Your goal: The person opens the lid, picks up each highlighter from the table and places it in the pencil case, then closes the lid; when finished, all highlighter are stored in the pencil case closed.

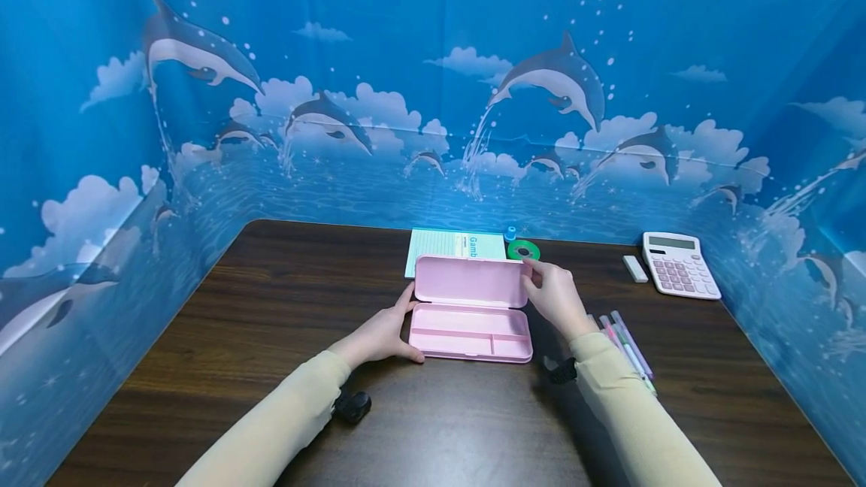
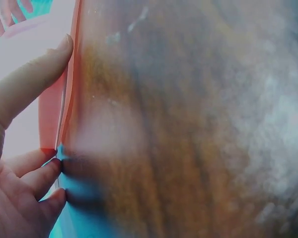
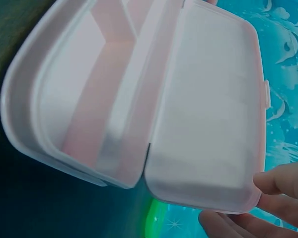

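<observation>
A pink pencil case (image 1: 449,343) lies on the table with its lid (image 1: 470,282) raised at the back; its divided inside holds nothing. My left hand (image 1: 382,333) grips the case's left end, thumb at the front corner and fingers towards the hinge. In the left wrist view that thumb (image 2: 39,74) lies along the case's edge. My right hand (image 1: 556,295) pinches the upper right corner of the lid, and the right wrist view shows thumb and fingers (image 3: 275,181) on either side of that corner.
Behind the lid are a pale green notebook (image 1: 440,243), a green tape roll (image 1: 523,249) and a small blue item (image 1: 510,233). Several pens (image 1: 632,348) lie beside my right forearm. A white eraser (image 1: 634,269) and a calculator (image 1: 679,265) sit far right, near a dolphin-print curtain (image 1: 379,36).
</observation>
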`<action>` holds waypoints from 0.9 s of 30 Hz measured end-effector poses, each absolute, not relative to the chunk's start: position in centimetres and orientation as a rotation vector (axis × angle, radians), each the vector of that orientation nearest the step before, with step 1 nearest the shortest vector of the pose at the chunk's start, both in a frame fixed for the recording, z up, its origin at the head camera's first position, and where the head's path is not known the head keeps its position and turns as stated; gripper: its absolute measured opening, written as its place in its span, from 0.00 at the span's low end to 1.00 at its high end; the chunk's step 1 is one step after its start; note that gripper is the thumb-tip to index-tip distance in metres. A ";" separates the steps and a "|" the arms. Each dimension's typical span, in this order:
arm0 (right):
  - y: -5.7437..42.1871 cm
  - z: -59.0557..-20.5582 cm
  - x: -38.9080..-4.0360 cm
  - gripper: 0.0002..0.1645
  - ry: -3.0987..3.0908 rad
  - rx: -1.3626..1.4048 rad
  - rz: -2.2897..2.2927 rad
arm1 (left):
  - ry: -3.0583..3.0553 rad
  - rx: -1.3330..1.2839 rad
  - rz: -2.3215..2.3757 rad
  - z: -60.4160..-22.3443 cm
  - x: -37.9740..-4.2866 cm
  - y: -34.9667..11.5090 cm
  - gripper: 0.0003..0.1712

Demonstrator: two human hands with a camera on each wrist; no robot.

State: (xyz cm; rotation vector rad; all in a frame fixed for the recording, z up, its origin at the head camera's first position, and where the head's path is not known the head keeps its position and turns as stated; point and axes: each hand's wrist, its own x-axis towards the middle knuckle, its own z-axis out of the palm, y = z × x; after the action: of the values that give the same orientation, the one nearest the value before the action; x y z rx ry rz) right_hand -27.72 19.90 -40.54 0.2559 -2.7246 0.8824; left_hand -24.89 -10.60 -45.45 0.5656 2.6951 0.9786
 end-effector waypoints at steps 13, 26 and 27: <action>20.0 -41.0 -27.7 0.29 -2.764 0.302 0.893 | 2.719 0.561 0.964 -45.2 -24.8 -10.6 0.74; 23.2 -40.4 -26.1 0.22 -2.768 0.233 0.773 | 2.726 0.558 0.961 -45.3 -25.0 -10.6 0.75; 23.6 -40.4 -25.9 0.21 -2.769 0.234 0.755 | 2.725 0.559 0.961 -45.3 -25.1 -10.6 0.75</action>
State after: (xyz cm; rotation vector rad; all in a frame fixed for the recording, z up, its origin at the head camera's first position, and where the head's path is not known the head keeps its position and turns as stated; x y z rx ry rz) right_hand -25.89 23.65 -40.44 0.2341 -2.7688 0.7549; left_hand -25.06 -10.62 -45.27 0.5591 2.7247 0.9614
